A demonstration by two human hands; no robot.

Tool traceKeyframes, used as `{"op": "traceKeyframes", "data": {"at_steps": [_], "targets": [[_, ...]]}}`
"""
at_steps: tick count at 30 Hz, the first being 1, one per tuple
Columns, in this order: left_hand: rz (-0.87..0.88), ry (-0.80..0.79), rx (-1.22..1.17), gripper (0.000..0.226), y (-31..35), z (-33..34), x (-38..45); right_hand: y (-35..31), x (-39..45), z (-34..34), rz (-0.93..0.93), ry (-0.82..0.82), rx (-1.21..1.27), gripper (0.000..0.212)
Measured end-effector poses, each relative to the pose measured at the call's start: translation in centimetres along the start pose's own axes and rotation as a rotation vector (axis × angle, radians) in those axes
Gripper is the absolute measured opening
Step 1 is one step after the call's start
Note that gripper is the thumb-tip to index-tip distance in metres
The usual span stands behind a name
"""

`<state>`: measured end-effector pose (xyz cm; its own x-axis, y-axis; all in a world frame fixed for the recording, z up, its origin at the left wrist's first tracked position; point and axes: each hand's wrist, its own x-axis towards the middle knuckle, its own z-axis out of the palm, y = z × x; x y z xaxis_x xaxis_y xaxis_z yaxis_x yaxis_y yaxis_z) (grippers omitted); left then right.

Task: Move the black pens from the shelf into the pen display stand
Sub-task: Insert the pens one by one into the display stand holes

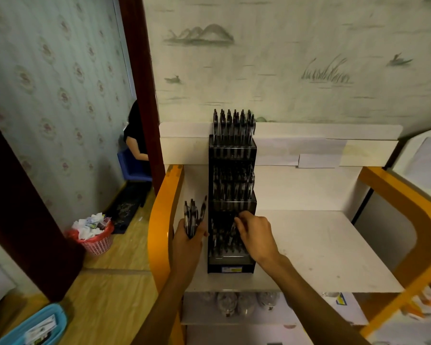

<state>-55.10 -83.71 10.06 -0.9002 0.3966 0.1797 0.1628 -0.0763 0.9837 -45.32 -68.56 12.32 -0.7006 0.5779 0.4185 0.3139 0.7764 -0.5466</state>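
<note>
A black tiered pen display stand (230,266) stands on the white shelf (329,247), against the back board. Its top and middle tiers are full of black pens (234,125); the bottom tier holds several. My left hand (188,241), just left of the stand, grips a bundle of black pens (193,215) upright. My right hand (255,232) reaches over the bottom tier, fingers curled and pinching a black pen (232,230) among the pens there.
Orange curved side rails (163,220) frame the shelf left and right. A lower shelf holds round clear items (237,303). On the floor at left sit a pink waste basket (95,241) and a blue tray (39,327). A person sits beyond the doorway (135,135).
</note>
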Motion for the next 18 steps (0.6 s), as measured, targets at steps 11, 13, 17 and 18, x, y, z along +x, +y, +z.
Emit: {"op": "traceKeyframes", "data": {"at_steps": [11,13,17,18], "targets": [[-0.128,-0.057,-0.082,0.023,-0.7,0.1,0.2,0.4,-0.1,1.7,0.028,-0.164,-0.068,0.022],[-0.132,-0.076,-0.099,0.02,-0.5,0.1,0.1,0.7,-0.7,2.3,0.069,-0.222,-0.098,0.022],[-0.08,-0.126,-0.082,0.016,0.2,0.3,-0.2,0.8,-1.0,2.5,0.113,-0.215,-0.084,0.023],[-0.074,-0.132,-0.086,0.015,0.2,0.3,-0.2,0.7,-0.9,2.4,0.116,-0.225,-0.097,0.023]]}}
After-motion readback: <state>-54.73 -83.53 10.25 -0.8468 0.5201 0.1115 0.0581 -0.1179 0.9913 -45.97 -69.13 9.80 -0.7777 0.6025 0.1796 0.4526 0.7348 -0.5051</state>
